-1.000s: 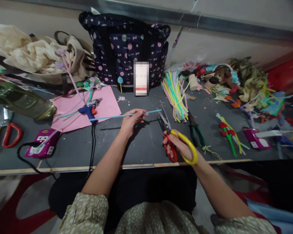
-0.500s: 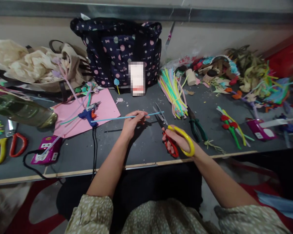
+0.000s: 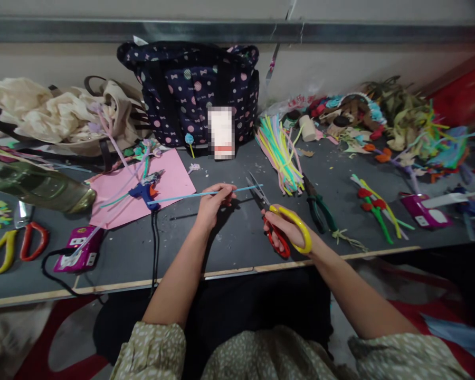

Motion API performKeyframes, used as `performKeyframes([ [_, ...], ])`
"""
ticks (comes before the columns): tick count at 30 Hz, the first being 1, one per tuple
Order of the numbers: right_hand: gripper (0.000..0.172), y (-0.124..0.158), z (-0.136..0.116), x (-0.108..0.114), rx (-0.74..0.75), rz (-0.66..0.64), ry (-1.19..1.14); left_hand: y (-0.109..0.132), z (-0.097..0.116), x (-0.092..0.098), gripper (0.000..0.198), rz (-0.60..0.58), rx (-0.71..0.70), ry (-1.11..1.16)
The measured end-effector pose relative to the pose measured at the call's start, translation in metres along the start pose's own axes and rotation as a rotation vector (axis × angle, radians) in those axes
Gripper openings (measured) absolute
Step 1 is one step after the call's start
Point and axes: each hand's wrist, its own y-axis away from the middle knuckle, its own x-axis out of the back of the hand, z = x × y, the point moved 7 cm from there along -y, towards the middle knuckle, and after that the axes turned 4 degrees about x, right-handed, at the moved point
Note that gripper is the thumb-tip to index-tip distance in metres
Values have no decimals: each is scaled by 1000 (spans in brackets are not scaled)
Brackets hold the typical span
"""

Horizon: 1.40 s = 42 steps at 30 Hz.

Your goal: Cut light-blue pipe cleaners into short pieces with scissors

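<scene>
Scissors [image 3: 275, 209], shifted inward near right end of blue stem [image 3: 182, 197]; left hand [image 3: 216, 206]: fingers pinching stem; right hand [image 3: 283, 224]: fingers clamping handles [image 3: 306, 237].

Dark patterned bag [image 3: 172, 105] before a pale wall [image 3: 320, 60]

A beige bag [image 3: 121, 108] slumps beside it; at left, a purple power strip [image 3: 77, 236] sits near the front edge of the grey surface [image 3: 229, 245].

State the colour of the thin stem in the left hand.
Light blue; the stem shows best in the head view.
</scene>
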Motion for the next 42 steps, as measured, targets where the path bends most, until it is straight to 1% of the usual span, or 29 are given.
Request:
performKeyframes([
  [2, 50, -1, -2, -1, -1, -2, 3, -1, 0, 3, 23, 29, -19, 3],
  [5, 52, -4, 0, -1, -29, -16, 42, -2, 1, 4, 22, 32, -35, 7],
  [11, 53, -11, 15, 4, -121, -65, 80, -3, -2, 4, 25, 38, -4, -9],
  [14, 55, -13, 16, 7, -154, -77, 128, -3, -4, 4, 26, 41, 4, -14],
  [20, 61, -21, 6, 5, -154, -160, 260, -1, -4, 4, 25, 71, 27, -23],
  [23, 60, -25, 5, 5, -142, -162, 277, -1, -6, 5, 26, 88, 51, -28],
  [29, 62, -24, 4, 1, -132, -189, 338, -3, -7, 6, 24, 95, 49, -18],
  [34, 58, -23, -1, -3, -123, -185, 325, -4, -8, 7, 25, 104, 46, -12],
  [42, 57, -23, -1, -1, -166, -120, 340, -4, -10, 6, 26, 104, 45, -13],
])
